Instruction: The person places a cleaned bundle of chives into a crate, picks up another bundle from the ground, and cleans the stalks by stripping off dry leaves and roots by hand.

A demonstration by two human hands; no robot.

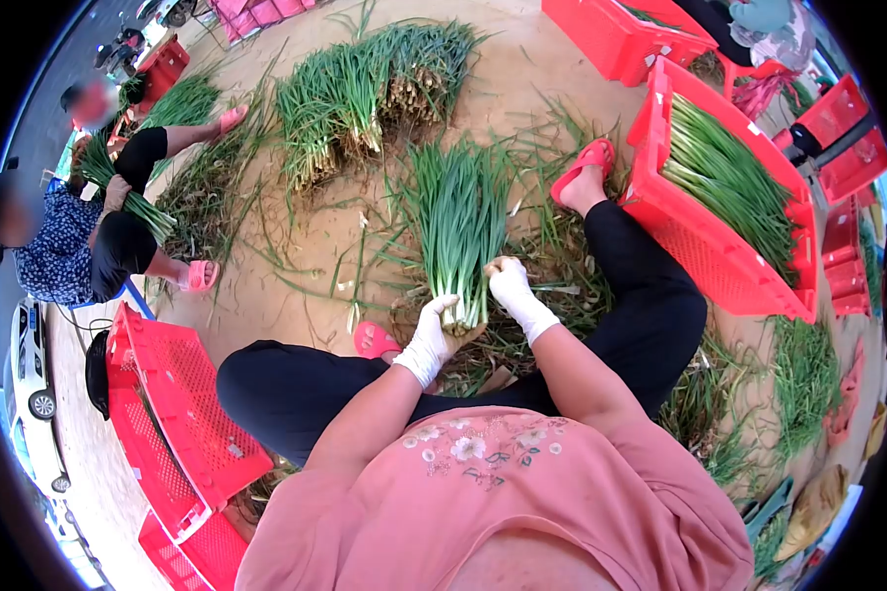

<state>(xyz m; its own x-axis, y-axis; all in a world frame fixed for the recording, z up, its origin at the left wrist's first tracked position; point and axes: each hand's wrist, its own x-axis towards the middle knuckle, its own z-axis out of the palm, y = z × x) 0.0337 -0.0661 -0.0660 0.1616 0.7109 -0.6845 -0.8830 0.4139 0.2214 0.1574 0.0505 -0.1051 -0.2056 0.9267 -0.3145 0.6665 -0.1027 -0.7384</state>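
Note:
A bunch of garlic chives (453,222) stands between my knees, green leaves pointing away and pale stem ends towards me. My left hand (432,338), in a white glove, wraps round the stem ends from the left and below. On the right edge of the bunch, my gloved right hand (514,294) has its fingers curled closed against the stems. Its fingertips are partly hidden, so whether it grips one stalk or several does not show. Loose leaves and trimmings (562,266) lie under and beside the bunch.
A large heap of chives (375,94) lies ahead. A red crate (705,246) filled with chives stands at the right, and stacked red crates (177,433) at the left. Another person (89,227) sits at the far left holding a bunch. Pink sandals (583,167) are on my feet.

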